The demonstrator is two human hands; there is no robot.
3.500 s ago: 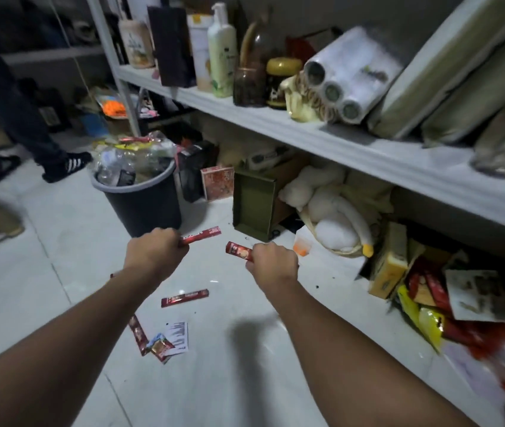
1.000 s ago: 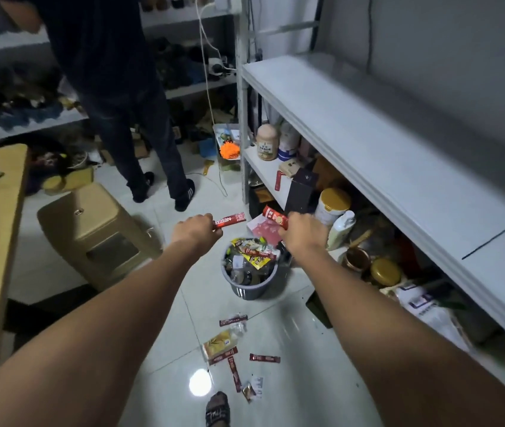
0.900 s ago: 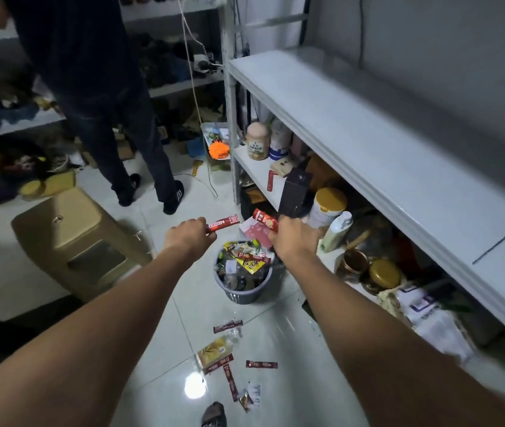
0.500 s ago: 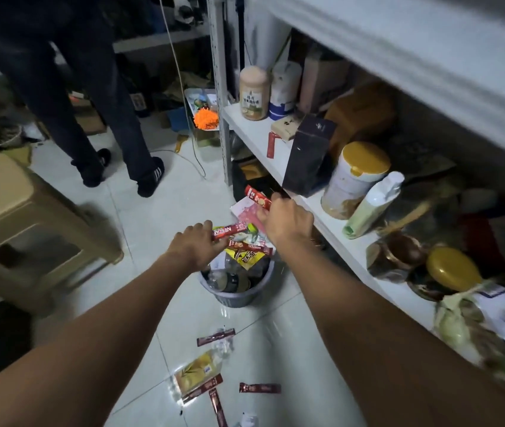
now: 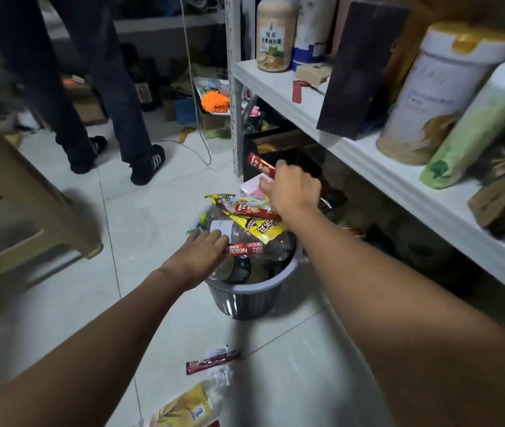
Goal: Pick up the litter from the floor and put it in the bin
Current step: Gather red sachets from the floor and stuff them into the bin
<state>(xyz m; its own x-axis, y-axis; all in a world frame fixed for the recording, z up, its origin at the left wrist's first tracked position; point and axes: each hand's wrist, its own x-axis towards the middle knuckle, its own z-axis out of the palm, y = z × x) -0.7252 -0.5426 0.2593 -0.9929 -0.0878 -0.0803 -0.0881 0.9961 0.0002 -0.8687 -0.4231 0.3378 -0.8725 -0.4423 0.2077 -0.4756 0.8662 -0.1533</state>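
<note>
A dark grey bin (image 5: 245,298) stands on the white tiled floor, heaped with bottles and wrappers. My left hand (image 5: 202,252) is over its near rim and pinches a red sachet (image 5: 246,249) that lies across the bin's top. My right hand (image 5: 293,188) is above the far side of the bin and grips another red sachet (image 5: 260,164), which sticks up to the left. On the floor in front of the bin lie a red sachet (image 5: 211,362) and a yellow clear packet (image 5: 183,408).
A white metal shelf (image 5: 353,155) with jars, a dark box and a bottle runs along the right, close to the bin. A tan plastic stool (image 5: 20,192) stands at the left. A person's legs (image 5: 97,97) are behind, with boxes and a cable beyond.
I have leaned down closer to the bin. Both hands have dropped toward it, the left sachet now lying on the heap; the right sachet is still held above.
</note>
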